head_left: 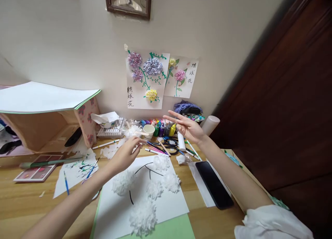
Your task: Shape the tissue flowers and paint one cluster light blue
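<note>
My left hand (126, 154) reaches forward over the desk, fingers pinched together near some white tissue scraps (111, 150) and coloured pens (155, 147); what it pinches is too small to make out. My right hand (185, 126) is raised above the scissors (169, 144) with its fingers stretched out and apart, holding nothing. Below both hands lies a white sheet (121, 208) with black drawn stems and several white tissue-paper flowers (142, 216).
A black phone (214, 183) lies on paper at the right. Paint bottles (164, 128), a paper cup (149, 130) and a white roll (210, 125) stand along the wall. Paint-smeared paper with brushes (77, 171) and a palette (36, 171) lie left. Flower pictures (146, 78) hang on the wall.
</note>
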The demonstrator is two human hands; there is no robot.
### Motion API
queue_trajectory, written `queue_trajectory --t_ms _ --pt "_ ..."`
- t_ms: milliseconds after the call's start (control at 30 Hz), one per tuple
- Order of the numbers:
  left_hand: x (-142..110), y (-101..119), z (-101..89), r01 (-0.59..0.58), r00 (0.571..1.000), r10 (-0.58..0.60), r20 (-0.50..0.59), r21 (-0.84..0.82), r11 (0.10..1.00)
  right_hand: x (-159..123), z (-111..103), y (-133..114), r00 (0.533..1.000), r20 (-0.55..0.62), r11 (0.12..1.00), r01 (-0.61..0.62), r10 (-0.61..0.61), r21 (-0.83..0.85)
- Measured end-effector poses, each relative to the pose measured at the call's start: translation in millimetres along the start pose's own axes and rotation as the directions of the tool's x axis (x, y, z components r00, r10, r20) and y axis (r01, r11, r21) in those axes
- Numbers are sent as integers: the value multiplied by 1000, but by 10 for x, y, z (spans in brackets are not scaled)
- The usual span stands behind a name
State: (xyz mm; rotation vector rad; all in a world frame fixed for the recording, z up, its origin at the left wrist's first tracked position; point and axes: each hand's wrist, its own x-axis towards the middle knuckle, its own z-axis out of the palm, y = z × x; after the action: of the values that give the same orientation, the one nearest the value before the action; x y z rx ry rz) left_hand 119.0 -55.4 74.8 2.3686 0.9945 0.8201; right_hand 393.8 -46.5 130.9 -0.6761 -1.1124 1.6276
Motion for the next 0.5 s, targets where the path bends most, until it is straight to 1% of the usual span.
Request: queue_trajectory --t_ms 100,167,233,300,400,467,500 --pt "-401 6 -79 2 996 0 -86 29 1000 -274 253 171 998 -42 999 37 -36 30" --pt "-688 -51 -149 7 981 5 -195 61 998 -418 393 292 997 -65 998 52 -51 16" --pt "-970 -152 -215 56 943 -19 -332 103 993 -541 512 432 995 -73 998 67 -66 6" --pt "-1224 -279 -258 112 881 -34 -472 139 984 -645 604 593 995 -72 997 71 -69 16" --pt "-1517 -469 -270 213 797 -65 -601 178 961 -762 671 851 997 -69 997 47 -43 58" --pt "-1646 -564 -258 262 747 -77 -660 186 947 -812 649 1009 997 -65 997 43 -39 62" --pt "-1691 -598 -255 277 730 -81 -678 187 942 -828 617 1076 996 -69 998 55 -52 43"
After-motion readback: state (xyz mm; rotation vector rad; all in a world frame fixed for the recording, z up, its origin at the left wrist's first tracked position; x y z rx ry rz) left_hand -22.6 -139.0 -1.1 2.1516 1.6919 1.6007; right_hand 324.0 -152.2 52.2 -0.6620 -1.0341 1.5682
